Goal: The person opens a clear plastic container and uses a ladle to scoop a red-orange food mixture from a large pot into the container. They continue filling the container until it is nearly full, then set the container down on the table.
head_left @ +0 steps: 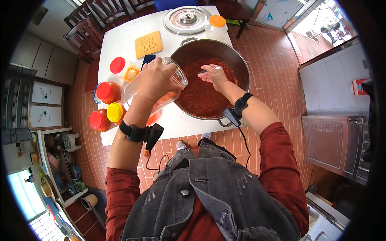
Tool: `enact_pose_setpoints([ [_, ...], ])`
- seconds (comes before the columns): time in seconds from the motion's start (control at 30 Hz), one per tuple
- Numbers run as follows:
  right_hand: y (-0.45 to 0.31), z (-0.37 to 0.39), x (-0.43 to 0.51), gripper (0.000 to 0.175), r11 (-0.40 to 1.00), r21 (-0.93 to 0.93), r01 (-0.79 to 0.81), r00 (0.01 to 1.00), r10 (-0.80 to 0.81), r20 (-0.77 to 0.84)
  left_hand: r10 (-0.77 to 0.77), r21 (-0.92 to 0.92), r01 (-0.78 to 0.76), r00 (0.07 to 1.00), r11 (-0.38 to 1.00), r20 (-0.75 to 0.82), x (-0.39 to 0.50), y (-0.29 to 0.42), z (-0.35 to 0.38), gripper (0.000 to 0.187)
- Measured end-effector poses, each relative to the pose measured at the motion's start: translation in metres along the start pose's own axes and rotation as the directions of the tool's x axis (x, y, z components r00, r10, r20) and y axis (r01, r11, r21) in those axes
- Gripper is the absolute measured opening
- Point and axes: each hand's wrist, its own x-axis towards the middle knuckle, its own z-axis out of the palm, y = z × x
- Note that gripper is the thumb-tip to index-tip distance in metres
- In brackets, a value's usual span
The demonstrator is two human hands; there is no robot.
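A large clear jar (pixel 132 87) lies tilted in my left hand (pixel 159 76), its open mouth at the left rim of a big metal pot (pixel 245 64). Some red food clings inside the jar's lower wall. Red chopped chili sauce (pixel 199 101) covers the pot's bottom. Over the pot my right hand (pixel 214 76) grips a metal utensil, probably a spoon (pixel 202 72), whose far end is hard to make out against the sauce. Both wrists wear black straps with small devices and cables.
Red-lidded jars (pixel 110 92) and a yellow-lidded jar (pixel 115 112) stand left on the white table (pixel 120 42). Behind are a wooden trivet (pixel 148 44), a phone (pixel 147 60), a steel pot lid (pixel 187 19) and an orange-lidded jar (pixel 216 27). Wooden chairs (pixel 87 36) stand beyond.
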Motion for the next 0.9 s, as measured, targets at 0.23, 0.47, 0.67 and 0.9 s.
enact_pose_setpoints([
  [0.23,-0.061,-0.012,-0.054,0.024,0.982,-0.005,0.19,0.98,-0.189,-0.059,0.022,-0.031,-0.024,0.998,0.999,-0.054,0.0,-0.003,-0.002,0.052],
  [0.47,-0.12,0.005,-0.131,0.027,0.896,-0.181,0.406,0.904,-0.423,-0.067,-0.026,-0.054,0.025,1.0,0.998,-0.008,0.0,0.001,-0.008,0.052],
  [0.67,-0.095,0.038,-0.193,0.017,0.508,-0.394,0.766,0.639,-0.667,0.383,0.007,-0.005,-0.007,0.999,1.0,-0.031,-0.002,-0.006,-0.009,0.064],
  [0.9,-0.081,0.037,-0.207,0.012,0.18,-0.413,0.893,0.397,-0.748,0.532,0.032,-0.032,-0.034,0.996,0.999,-0.081,-0.007,-0.011,-0.004,0.063],
])
